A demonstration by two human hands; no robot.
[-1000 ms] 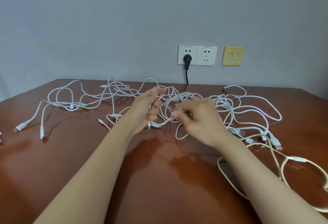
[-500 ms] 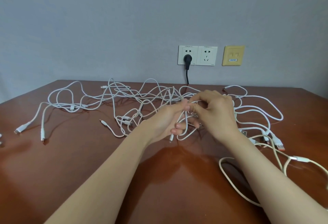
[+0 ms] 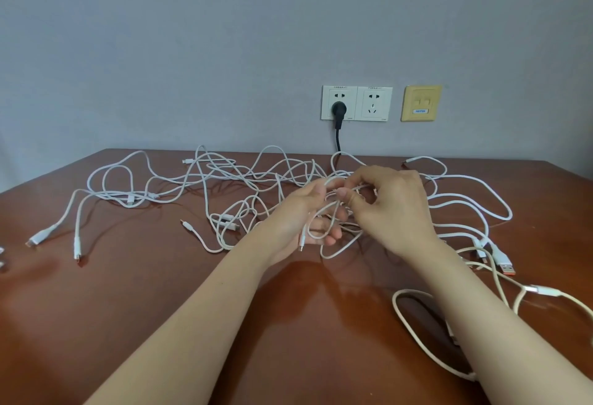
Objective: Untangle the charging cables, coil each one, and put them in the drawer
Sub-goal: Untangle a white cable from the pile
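Centrally, left hand (image 3: pixel 300 212) and right hand (image 3: pixel 396 209) both pinch white cable tangle (image 3: pixel 276 177); black plug (image 3: pixel 337 110) in wall socket (image 3: pixel 330 93) behind.

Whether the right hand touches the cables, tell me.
Touching: head view shows the right hand pinching a loop of the cables between thumb and forefinger.

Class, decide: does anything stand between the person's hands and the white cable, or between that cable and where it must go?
Nothing separates them: left hand and right hand both pinch the cable loop. The other cables in the tangle cross it on the table, so they bar its way out. No drawer is in view.
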